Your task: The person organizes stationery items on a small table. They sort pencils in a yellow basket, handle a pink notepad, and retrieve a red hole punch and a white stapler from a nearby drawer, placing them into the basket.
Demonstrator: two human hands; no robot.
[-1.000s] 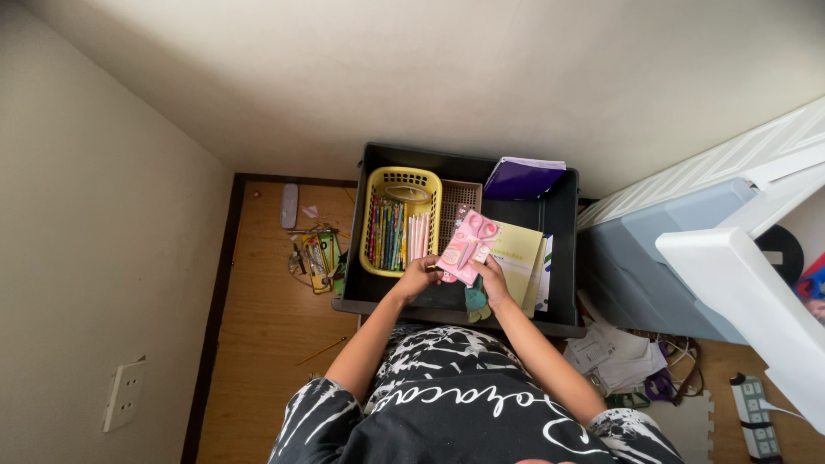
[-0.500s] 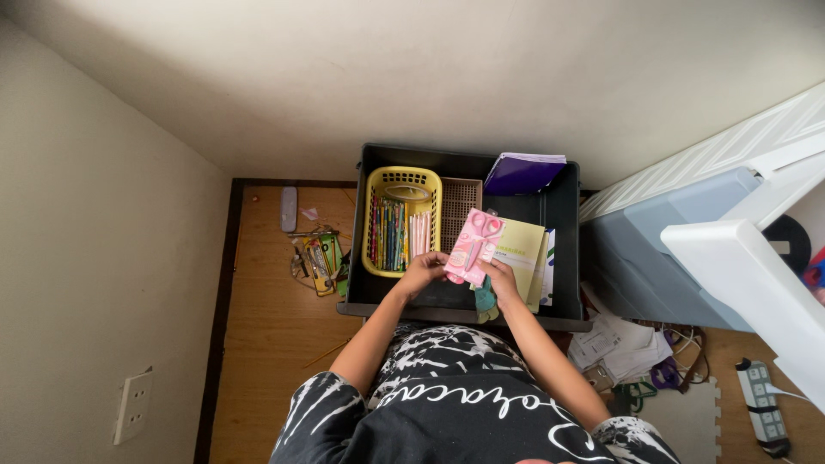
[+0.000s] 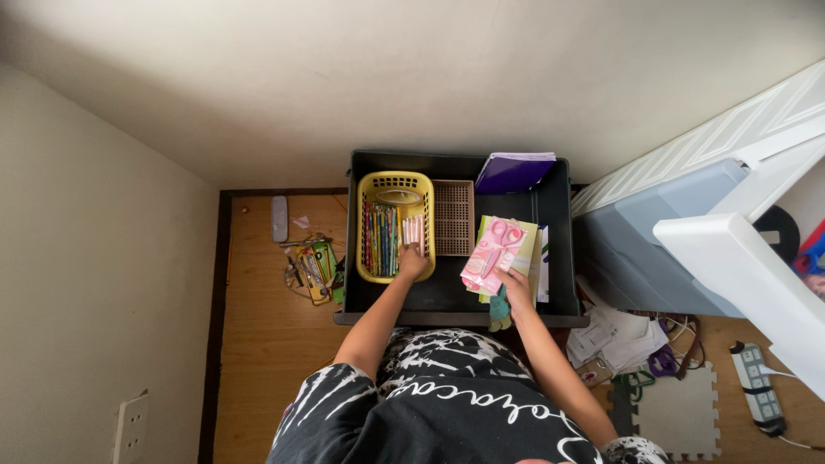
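Note:
My left hand (image 3: pixel 412 260) reaches into the near right corner of a yellow basket (image 3: pixel 396 184) and touches some pale pink sticks (image 3: pixel 413 230) standing beside several coloured pencils (image 3: pixel 379 238); whether it grips them I cannot tell. My right hand (image 3: pixel 515 289) holds a pink flat packet with scissors printed on it (image 3: pixel 492 254) by its lower edge, over a stack of yellow-green paper (image 3: pixel 524 251). Everything sits in a black tray (image 3: pixel 455 297).
A brown perforated box (image 3: pixel 453 216) lies beside the basket, a purple folder (image 3: pixel 513 171) at the far right corner. Stationery (image 3: pixel 308 266) litters the wooden floor at left. A grey-white plastic unit (image 3: pixel 687 223), papers (image 3: pixel 614 335) and a power strip (image 3: pixel 756 387) stand at right.
My left hand let go of the pink packet and moved left into the yellow basket. My right hand kept the packet, now lower over the paper stack.

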